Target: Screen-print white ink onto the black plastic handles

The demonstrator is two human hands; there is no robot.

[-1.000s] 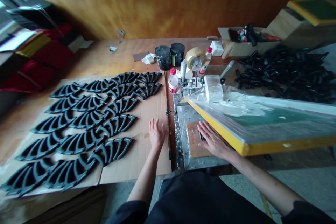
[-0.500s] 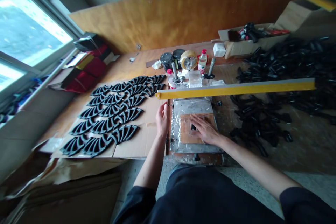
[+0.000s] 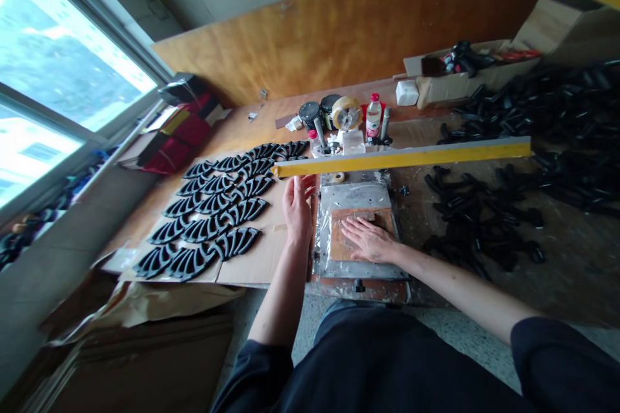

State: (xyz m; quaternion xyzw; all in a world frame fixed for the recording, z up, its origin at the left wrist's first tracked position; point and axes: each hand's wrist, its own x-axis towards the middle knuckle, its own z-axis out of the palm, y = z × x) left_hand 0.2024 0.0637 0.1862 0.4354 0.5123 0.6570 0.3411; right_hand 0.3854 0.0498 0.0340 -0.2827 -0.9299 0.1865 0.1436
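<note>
And the yellow frame (image 3: 402,158) has swung edge-on, your left hand (image 3: 297,210) loosely parted by its end, your right hand (image 3: 368,240) spread flat on the board (image 3: 338,249), bottle label (image 3: 372,128) unreadable.

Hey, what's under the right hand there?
The right hand is spread palm down over a brown board, whose edges show around it; the board lies on a metal plate. Whatever is directly beneath palm and fingers is covered, so I can't tell.

By the window (image 3: 72,45), red and black bundles (image 3: 177,143) sit stacked; a red-capped bottle (image 3: 373,121) stands near a tape roll (image 3: 347,105).
</note>
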